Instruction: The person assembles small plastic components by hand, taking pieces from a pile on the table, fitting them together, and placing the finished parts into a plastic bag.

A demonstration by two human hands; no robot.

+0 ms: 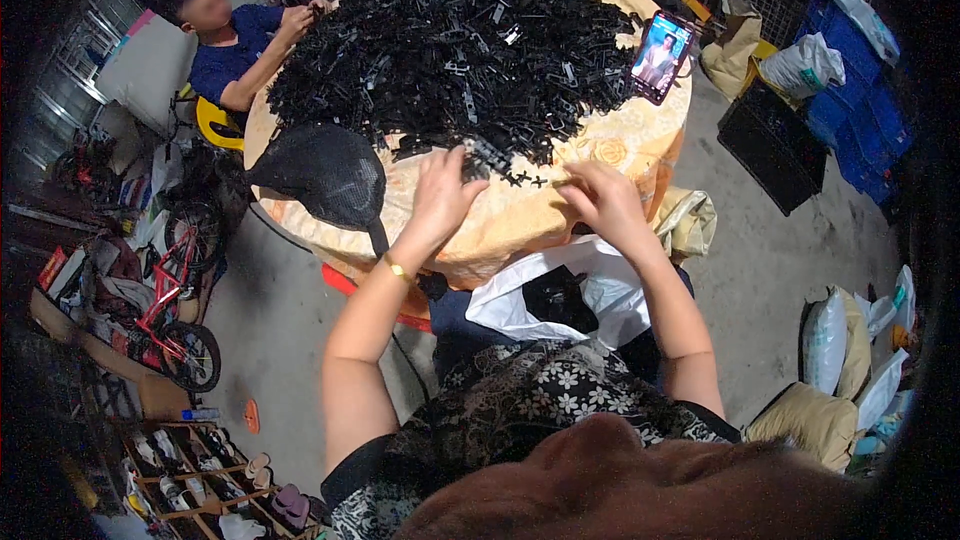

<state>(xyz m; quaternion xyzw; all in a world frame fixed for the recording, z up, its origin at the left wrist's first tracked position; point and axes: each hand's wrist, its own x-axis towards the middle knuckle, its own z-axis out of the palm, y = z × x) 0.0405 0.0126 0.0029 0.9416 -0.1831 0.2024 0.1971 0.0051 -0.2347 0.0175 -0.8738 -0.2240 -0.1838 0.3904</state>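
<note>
A big heap of small black plastic parts covers most of a round table. Toward its near edge my left hand hovers over the cloth, thumb and fingers apart. Right beside its fingertips is a blurred black-and-grey part; whether it touches the fingers is hard to tell. A few small black cross-shaped pieces lie between my hands. My right hand is to the right of them, fingers curved and spread from the thumb, with nothing visible in it. In my lap rests an open white bag with black parts inside.
A black mesh scoop-shaped thing lies left of my left hand. The orange patterned tablecloth hangs over the edge. A phone stands at the right. Across at the left, a person handles the heap. Sacks stand on the right.
</note>
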